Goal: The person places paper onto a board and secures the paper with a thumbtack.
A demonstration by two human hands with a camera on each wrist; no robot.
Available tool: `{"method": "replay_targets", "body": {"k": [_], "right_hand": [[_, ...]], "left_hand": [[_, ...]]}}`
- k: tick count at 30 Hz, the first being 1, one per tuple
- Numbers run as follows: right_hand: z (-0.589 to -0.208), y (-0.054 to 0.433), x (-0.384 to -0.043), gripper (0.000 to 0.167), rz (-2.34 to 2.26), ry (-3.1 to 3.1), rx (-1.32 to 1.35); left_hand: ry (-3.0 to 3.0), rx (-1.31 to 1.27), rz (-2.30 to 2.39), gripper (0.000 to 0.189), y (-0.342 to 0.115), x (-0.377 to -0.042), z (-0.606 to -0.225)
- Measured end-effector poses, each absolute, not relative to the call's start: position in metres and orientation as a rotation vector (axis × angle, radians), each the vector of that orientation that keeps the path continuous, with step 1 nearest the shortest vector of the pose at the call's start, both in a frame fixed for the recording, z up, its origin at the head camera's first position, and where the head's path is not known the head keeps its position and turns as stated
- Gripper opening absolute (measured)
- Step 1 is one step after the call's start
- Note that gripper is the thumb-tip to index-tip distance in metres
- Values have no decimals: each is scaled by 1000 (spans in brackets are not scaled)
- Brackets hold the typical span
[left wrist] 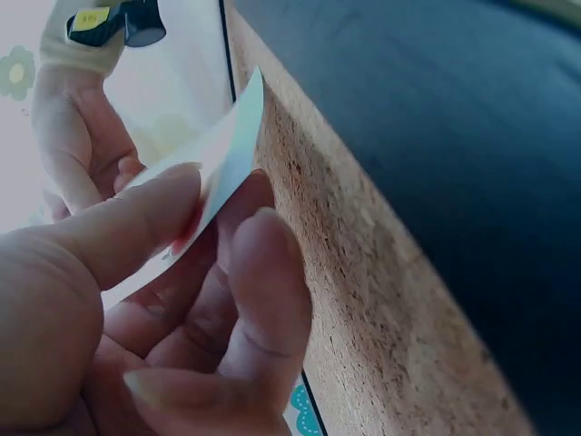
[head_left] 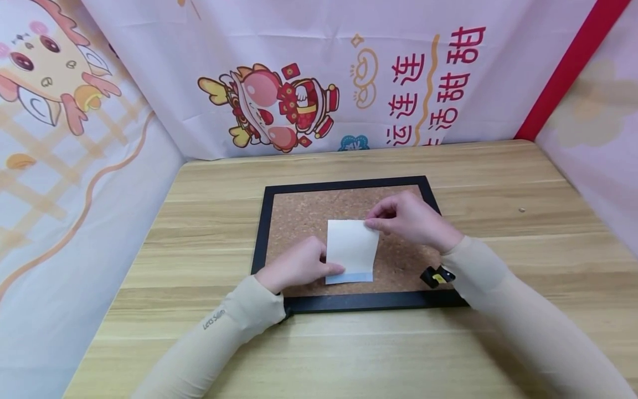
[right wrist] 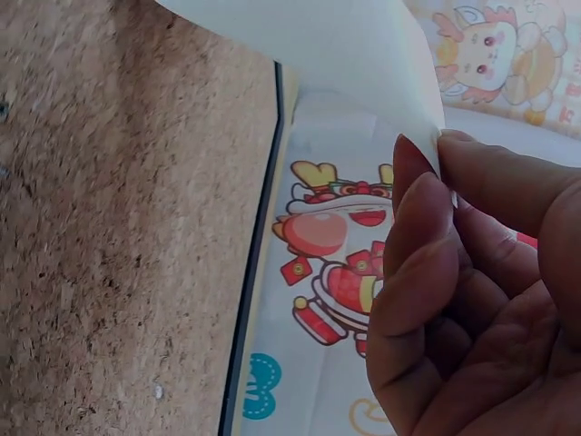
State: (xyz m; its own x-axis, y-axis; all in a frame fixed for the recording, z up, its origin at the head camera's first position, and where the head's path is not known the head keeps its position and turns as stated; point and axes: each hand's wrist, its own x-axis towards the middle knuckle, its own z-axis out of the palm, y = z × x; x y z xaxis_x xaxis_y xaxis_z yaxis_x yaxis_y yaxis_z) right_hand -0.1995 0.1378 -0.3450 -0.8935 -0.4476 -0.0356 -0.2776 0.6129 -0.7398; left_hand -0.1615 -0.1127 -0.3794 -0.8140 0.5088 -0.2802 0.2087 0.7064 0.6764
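Observation:
A small cream sheet of paper [head_left: 351,246] with a pale blue strip along its near edge is held over a framed cork board [head_left: 299,213]. My left hand [head_left: 299,261] pinches its left side low down, thumb on top and fingers beneath, as the left wrist view shows. At the far right corner, my right hand [head_left: 413,219] grips the paper between thumb and forefinger [right wrist: 422,204]. The sheet bends slightly and stands off the cork in both wrist views. Its underside is mostly hidden in the head view.
The board's black frame [head_left: 349,302] lies on a wood-grain table [head_left: 199,238]. A black strapped device with a yellow label [head_left: 437,276] is at my right wrist. A tiny object [head_left: 521,210] lies on the table at right. Printed cloth [head_left: 309,33] hangs behind and at the sides.

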Motion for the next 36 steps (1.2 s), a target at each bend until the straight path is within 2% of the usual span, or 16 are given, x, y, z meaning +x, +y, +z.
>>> {"method": "replay_targets", "body": {"k": [10, 22, 28, 31, 34, 36], "right_hand": [[-348, 129, -212, 10, -1055, 2639, -604], [-358, 124, -227, 5, -974, 2612, -589], [-364, 123, -230, 5, -923, 2610, -629], [-366, 122, -231, 5, -897, 2613, -658], [-368, 121, -231, 4, -890, 2609, -672], [-369, 120, -231, 4, -889, 2599, -670]], "left_hand": [[2492, 510, 800, 22, -114, -163, -382], [2650, 434, 447, 42, -108, -159, -378], [2710, 474, 344, 42, -107, -156, -372], [2765, 563, 347, 32, -106, -156, -370], [2855, 785, 308, 20, -107, -156, -368], [2914, 935, 245, 26, -107, -157, -367]]}}
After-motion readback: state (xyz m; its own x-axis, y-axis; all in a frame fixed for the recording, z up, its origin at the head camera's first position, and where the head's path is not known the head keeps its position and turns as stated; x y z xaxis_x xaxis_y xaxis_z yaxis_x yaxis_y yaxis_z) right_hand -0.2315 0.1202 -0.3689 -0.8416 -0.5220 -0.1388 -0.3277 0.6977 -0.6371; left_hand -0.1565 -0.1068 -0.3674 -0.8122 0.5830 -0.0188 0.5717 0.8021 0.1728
